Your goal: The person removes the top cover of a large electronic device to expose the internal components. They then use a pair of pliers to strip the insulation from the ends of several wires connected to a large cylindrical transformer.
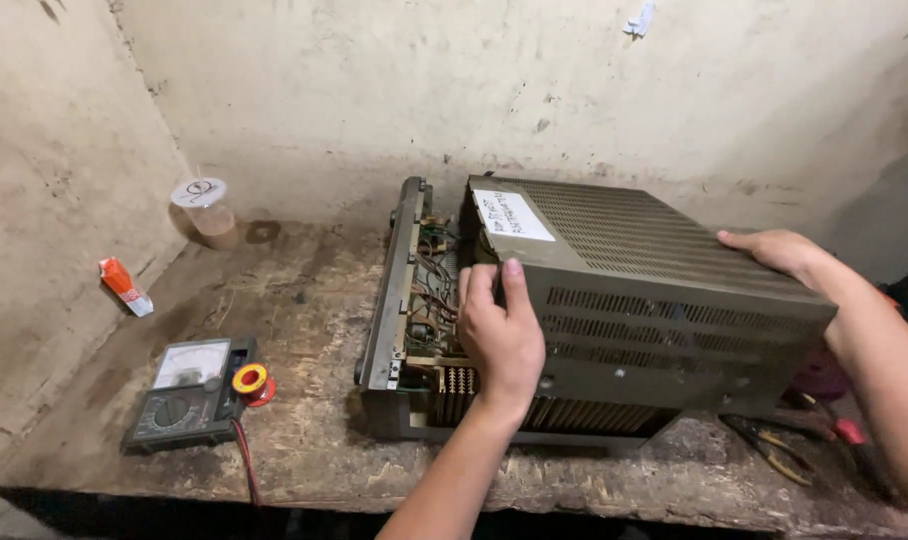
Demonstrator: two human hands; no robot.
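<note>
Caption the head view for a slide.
Both hands, left and right, grip the vented metal cover over exposed wiring.

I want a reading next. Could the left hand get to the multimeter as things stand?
Probably yes: the left hand rests on the vented metal cover, and bare wooden bench lies between it and the multimeter.
</note>
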